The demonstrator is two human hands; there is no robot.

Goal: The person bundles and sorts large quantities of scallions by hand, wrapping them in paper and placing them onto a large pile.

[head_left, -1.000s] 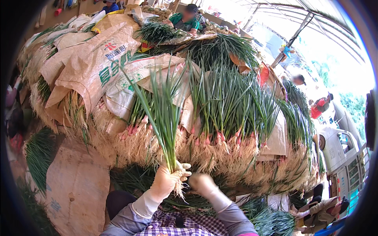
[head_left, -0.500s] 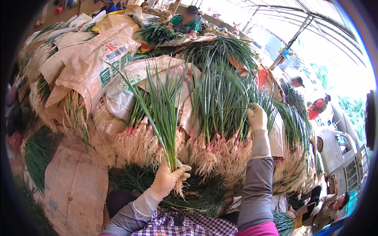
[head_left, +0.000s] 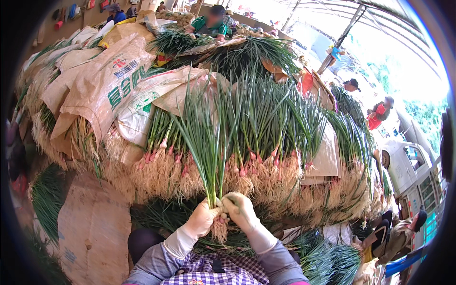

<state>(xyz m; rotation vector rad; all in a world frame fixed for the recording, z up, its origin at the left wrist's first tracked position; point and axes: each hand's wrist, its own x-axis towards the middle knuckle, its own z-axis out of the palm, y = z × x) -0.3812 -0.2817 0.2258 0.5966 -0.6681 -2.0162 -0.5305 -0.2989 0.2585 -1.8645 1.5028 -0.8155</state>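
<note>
My gloved left hand [head_left: 200, 217] is wrapped round the lower stems of a bunch of spring onions [head_left: 209, 156]. Its long green leaves stand upright in front of me, and its pale roots hang below my fingers. Pressed against the bulb end from the other side is my gloved right hand [head_left: 240, 211], its fingers closed; the exact grip is partly hidden. Just beyond both hands, a thick row of spring onions [head_left: 259, 128] lies on a large heap, pink bulbs and shaggy roots facing me.
Woven sacks [head_left: 102, 80] cover the heap's left part. More green bunches [head_left: 325, 259] lie low at the right, beside a crouching person [head_left: 401, 237]. A person in green [head_left: 209, 26] is behind the heap. A white truck [head_left: 403, 161] stands far right.
My right hand has come from the row's leaves at the right down to the bulb end of the bunch, meeting my left hand. The left hand still holds the bunch.
</note>
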